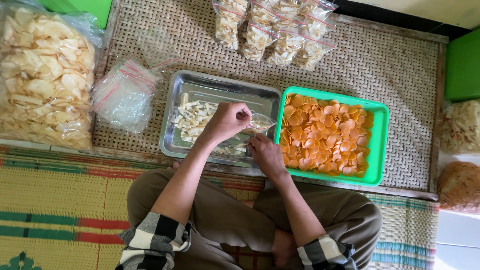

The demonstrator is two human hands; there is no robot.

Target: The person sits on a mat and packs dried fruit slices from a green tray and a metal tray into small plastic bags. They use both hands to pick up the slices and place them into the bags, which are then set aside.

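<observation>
Here, far off to the left of the hands, a big clear sack of pale chips (42,75) lies at the edge of a woven rattan tray (390,60). Nearer, still left of them, sits a loose heap of empty clear bags (122,95) with red strips along their mouths.

The left hand (227,120) hangs over a steel tray (220,90) that holds pale chip pieces (192,117). Its fingers are pinched together on the rim of a small clear bag (260,121), which sticks out to the right of that hand, over the right end of the steel tray. The right hand (266,154) is just below and to the right of the left one, its fingers curled in toward the same bag; whether it grips the bag or only touches it I cannot tell. The two hands are close but not touching.

Right beside the right hand stands a green plastic tray (382,140) full of round orange chips (325,135). Beyond both hands, at the far edge of the rattan tray, lies a cluster of filled bags (280,32) of pale chips.
</observation>
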